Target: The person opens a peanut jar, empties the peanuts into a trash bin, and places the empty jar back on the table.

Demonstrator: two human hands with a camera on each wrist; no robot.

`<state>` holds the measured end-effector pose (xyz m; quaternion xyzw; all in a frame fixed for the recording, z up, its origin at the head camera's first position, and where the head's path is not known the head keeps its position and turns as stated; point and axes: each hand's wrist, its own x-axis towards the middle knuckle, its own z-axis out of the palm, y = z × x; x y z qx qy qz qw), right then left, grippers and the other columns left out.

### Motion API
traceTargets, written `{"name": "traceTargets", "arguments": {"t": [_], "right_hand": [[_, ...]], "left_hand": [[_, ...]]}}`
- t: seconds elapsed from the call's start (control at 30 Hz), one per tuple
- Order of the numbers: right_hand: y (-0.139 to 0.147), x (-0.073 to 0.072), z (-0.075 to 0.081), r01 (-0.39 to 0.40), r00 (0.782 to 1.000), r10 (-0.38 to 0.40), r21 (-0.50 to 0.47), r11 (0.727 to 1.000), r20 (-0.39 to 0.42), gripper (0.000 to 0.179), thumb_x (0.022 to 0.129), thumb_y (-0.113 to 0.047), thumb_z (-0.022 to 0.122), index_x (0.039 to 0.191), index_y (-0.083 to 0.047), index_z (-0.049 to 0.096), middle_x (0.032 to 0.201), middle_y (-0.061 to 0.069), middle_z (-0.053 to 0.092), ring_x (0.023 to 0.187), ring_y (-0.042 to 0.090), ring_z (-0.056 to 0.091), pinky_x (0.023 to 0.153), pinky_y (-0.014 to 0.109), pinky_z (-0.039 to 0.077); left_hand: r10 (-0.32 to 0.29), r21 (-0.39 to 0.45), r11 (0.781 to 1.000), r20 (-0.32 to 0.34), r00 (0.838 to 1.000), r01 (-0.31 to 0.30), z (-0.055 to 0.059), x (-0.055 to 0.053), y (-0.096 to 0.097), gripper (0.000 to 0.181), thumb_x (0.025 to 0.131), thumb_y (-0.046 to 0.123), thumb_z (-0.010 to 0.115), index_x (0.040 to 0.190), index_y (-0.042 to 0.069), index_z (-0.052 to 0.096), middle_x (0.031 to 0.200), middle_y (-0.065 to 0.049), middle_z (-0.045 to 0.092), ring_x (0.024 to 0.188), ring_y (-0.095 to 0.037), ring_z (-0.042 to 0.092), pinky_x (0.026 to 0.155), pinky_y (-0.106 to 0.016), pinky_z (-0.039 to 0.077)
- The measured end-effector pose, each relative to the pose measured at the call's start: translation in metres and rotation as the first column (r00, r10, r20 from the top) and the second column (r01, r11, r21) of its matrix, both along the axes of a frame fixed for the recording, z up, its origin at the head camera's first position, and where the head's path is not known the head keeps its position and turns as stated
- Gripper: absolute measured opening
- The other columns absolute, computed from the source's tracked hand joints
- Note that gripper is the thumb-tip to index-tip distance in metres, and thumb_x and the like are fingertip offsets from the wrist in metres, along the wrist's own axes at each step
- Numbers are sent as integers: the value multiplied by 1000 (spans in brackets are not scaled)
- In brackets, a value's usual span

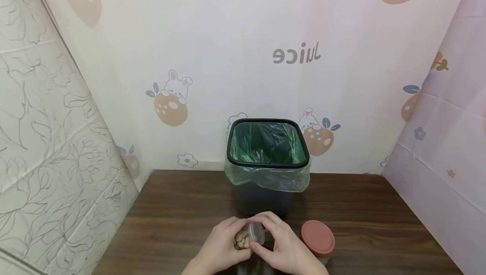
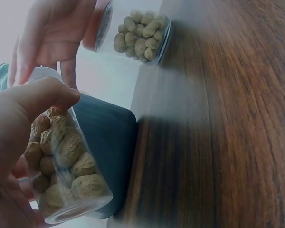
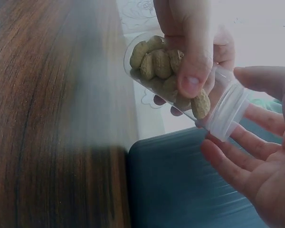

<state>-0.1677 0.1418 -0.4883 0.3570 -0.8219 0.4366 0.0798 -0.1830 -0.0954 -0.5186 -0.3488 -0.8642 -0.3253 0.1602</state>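
My left hand (image 1: pixel 222 245) grips a clear plastic jar (image 3: pixel 154 71) around its body, with the thumb along one side. Unshelled peanuts (image 2: pixel 69 147) fill much of this jar, which lies tilted in the hand, its capped end toward the right hand. At that end sits a translucent screw lid (image 3: pixel 229 111). Thumb and fingertips of my right hand (image 1: pixel 284 243) close around the lid from opposite sides. Just right of that hand, a second jar with a reddish-pink lid (image 1: pixel 317 237) stands on the table; its clear body (image 2: pixel 137 35) also shows peanuts.
Behind the hands stands a dark bin (image 1: pixel 262 199) lined with a translucent green bag (image 1: pixel 269 178) folded over its black rim. The brown wood-grain table (image 1: pixel 178 211) meets a patterned backdrop cloth (image 1: pixel 212 55) at the back, with more cloth at both sides.
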Motion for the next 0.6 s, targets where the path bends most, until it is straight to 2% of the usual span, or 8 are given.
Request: {"name": "traceTargets", "arguments": {"t": [0.1,0.23,0.4,0.5,0.6], "right_hand": [[-1,2,2,43,999,-43,14,999,24,50,101,-30,81,147,-29,62,137,-9,61,114,10,65,87,36,61],[-3,4,3,136,989,-138,31,990,62,53,100,-42,81,147,-35,60,136,-13,61,114,8,64,89,35,61],[-8,5,6,250,962,-252,36,968,104,49,98,-46,82,141,-29,65,124,-16,63,106,5,65,83,33,62],[-10,5,6,289,949,-292,41,956,119,49,97,-45,83,139,-27,66,119,-15,63,102,5,65,79,31,62],[-11,6,6,310,939,-313,46,950,139,47,98,-46,82,137,-26,66,116,-15,63,99,4,65,76,29,61]], "left_hand": [[9,5,1000,-6,1000,-9,2,1,0,55,77,24,94,127,18,73,109,8,69,90,0,58,74,-18,51],[29,0,1000,-21,999,-29,4,2,1,55,76,24,95,126,19,74,108,9,69,91,-2,59,75,-21,53],[52,-9,999,-85,995,-53,5,2,2,53,77,27,96,125,17,75,106,8,69,90,-2,61,76,-20,54],[64,-9,998,-138,988,-66,5,2,2,54,76,28,97,124,16,75,105,9,69,89,-3,61,75,-20,53],[71,-23,997,-162,984,-76,6,3,2,56,75,30,97,124,15,74,105,8,70,90,-4,62,76,-22,55]]}}
